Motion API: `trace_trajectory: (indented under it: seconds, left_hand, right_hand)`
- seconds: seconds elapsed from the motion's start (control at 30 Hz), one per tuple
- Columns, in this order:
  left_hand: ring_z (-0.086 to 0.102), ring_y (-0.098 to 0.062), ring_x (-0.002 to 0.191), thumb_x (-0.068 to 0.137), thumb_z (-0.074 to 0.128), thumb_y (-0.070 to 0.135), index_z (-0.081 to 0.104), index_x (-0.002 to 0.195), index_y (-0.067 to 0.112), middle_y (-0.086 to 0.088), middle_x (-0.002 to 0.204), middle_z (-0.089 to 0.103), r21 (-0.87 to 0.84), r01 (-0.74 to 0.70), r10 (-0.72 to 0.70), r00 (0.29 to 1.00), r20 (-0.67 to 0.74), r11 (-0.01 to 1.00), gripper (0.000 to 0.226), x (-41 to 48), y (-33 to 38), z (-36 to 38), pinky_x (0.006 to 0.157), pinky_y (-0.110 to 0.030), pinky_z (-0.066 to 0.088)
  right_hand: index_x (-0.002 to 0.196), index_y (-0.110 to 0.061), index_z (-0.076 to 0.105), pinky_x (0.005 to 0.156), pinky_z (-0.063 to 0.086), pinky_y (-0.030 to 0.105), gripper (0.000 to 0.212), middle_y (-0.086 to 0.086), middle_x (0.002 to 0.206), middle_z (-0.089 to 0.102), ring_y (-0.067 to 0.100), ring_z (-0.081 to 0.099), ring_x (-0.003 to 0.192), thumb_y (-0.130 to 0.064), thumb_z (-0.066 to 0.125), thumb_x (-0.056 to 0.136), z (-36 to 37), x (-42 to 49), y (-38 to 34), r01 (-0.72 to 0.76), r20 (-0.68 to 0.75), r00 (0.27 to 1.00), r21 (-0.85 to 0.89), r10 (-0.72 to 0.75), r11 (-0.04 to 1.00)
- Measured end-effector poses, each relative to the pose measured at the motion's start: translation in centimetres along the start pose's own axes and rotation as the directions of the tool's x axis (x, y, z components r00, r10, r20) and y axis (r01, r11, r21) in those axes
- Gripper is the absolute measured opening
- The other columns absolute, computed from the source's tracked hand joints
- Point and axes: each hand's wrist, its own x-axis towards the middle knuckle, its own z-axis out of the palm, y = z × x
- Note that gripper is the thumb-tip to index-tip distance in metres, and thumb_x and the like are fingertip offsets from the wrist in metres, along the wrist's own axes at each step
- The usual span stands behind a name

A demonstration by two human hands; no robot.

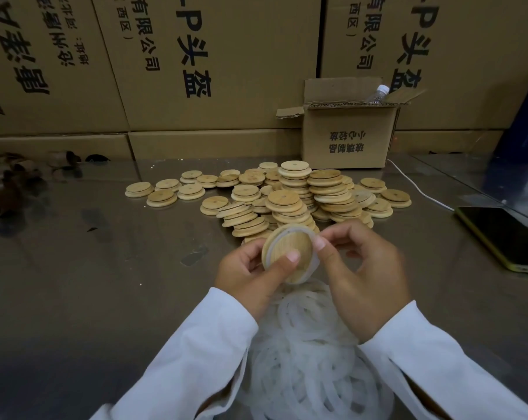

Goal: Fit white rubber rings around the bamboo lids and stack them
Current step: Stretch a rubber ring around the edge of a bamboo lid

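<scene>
Head view: the left hand [250,268] clamps a bamboo lid [288,256] above the bench [90,268], thumb pressed on its face, lid tilted toward the camera. The right hand [359,268] pinches the white rubber ring [314,237] at the lid's three o'clock edge, the ring partly around the rim. At twelve o'clock sit stacked and loose lids [296,192]. At six o'clock, a heap of rings [302,359]. A phone [505,234] lies at three o'clock.
</scene>
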Motion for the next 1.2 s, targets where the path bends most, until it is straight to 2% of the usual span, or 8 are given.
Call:
trace_trajectory:
  seconds: [0.07, 0.27, 0.43, 0.53, 0.7, 0.87, 1.0, 1.2]
  left_hand:
    - [0.069, -0.012, 0.073, 0.059, 0.068, 0.028, 0.07, 0.087, 0.016, -0.002, 0.079, 0.074, 0.053, -0.039, 0.039, 0.999, 0.009, 0.998, 0.03, -0.1, 0.1, 0.0, 0.065, -0.02, 0.055]
    - [0.069, -0.012, 0.074, 0.06, 0.066, 0.031, 0.068, 0.091, 0.015, 0.002, 0.077, 0.073, 0.107, -0.043, 0.039, 0.998, 0.045, 0.993, 0.035, 0.1, 0.5, -0.2, 0.06, -0.025, 0.056]
    - [0.068, -0.02, 0.079, 0.056, 0.068, 0.034, 0.07, 0.09, 0.014, -0.006, 0.084, 0.072, 0.067, -0.038, 0.036, 0.999, 0.032, 0.997, 0.04, 0.2, 0.8, -0.7, 0.073, -0.038, 0.058]
    - [0.068, -0.019, 0.075, 0.056, 0.068, 0.033, 0.07, 0.087, 0.014, -0.007, 0.081, 0.072, 0.013, -0.022, 0.021, 0.999, 0.033, 1.0, 0.036, 0.1, 0.8, -0.6, 0.068, -0.036, 0.059]
    - [0.069, -0.021, 0.075, 0.052, 0.069, 0.037, 0.07, 0.09, 0.014, -0.009, 0.081, 0.073, 0.069, -0.016, 0.017, 1.0, -0.007, 0.998, 0.044, -0.1, 0.2, -0.2, 0.06, -0.032, 0.058]
    - [0.07, -0.019, 0.072, 0.052, 0.07, 0.034, 0.069, 0.087, 0.016, -0.008, 0.078, 0.073, 0.009, 0.015, -0.015, 0.999, -0.045, 1.0, 0.04, 0.1, 0.2, -0.3, 0.06, -0.033, 0.058]
    - [0.069, -0.023, 0.078, 0.057, 0.081, 0.027, 0.068, 0.091, 0.014, -0.009, 0.083, 0.073, 0.042, 0.046, -0.046, 0.999, -0.014, 0.998, 0.039, 0.1, 0.0, -0.1, 0.073, -0.04, 0.058]
    - [0.069, -0.024, 0.079, 0.059, 0.066, 0.029, 0.068, 0.094, 0.01, -0.013, 0.086, 0.073, 0.066, 0.028, -0.029, 0.999, 0.013, 0.997, 0.04, 0.1, 0.0, -0.2, 0.075, -0.04, 0.056]
  right_hand:
    - [0.075, -0.024, 0.062, 0.069, 0.04, 0.004, 0.011, -0.014, 0.072, 0.065, -0.001, 0.058, 0.078, -0.017, 0.065, 0.081, -0.2, 0.1, -0.1, 0.019, 0.022, 1.0, -0.037, -0.018, 0.999]
    - [0.071, -0.022, 0.064, 0.069, 0.046, 0.016, 0.014, -0.01, 0.069, 0.065, 0.002, 0.058, 0.069, -0.014, 0.066, 0.081, -0.9, 1.1, -0.1, -0.12, 0.093, 0.989, 0.033, 0.116, 0.992]
    - [0.069, -0.02, 0.064, 0.065, 0.046, 0.015, 0.014, -0.006, 0.069, 0.065, 0.008, 0.058, 0.068, -0.013, 0.066, 0.08, -1.3, 1.4, -0.7, -0.17, 0.156, 0.976, 0.108, 0.152, 0.98]
    - [0.069, -0.019, 0.064, 0.065, 0.048, 0.018, 0.013, -0.002, 0.07, 0.066, 0.016, 0.06, 0.07, -0.012, 0.066, 0.08, -1.2, 1.3, -0.8, -0.184, 0.148, 0.976, 0.152, 0.162, 0.971]
    - [0.075, -0.02, 0.063, 0.067, 0.052, 0.026, 0.006, -0.003, 0.072, 0.066, 0.015, 0.061, 0.07, -0.016, 0.067, 0.078, -0.3, 0.2, -0.7, -0.155, 0.077, 0.987, 0.157, 0.144, 0.975]
    - [0.076, -0.024, 0.063, 0.065, 0.045, 0.009, 0.008, -0.011, 0.071, 0.064, 0.002, 0.059, 0.072, -0.02, 0.07, 0.076, 0.2, -0.3, -0.7, -0.078, 0.002, 0.997, 0.058, 0.078, 0.995]
    - [0.071, -0.024, 0.063, 0.065, 0.042, 0.005, 0.011, -0.014, 0.07, 0.065, -0.001, 0.059, 0.075, -0.017, 0.067, 0.079, -0.1, -0.1, -0.5, -0.043, -0.025, 0.999, -0.006, 0.043, 0.999]
    - [0.072, -0.023, 0.06, 0.068, 0.036, 0.001, 0.017, -0.011, 0.079, 0.058, 0.0, 0.054, 0.082, -0.01, 0.066, 0.08, -0.1, -0.1, -0.2, 0.054, 0.058, 0.997, -0.092, -0.049, 0.994]
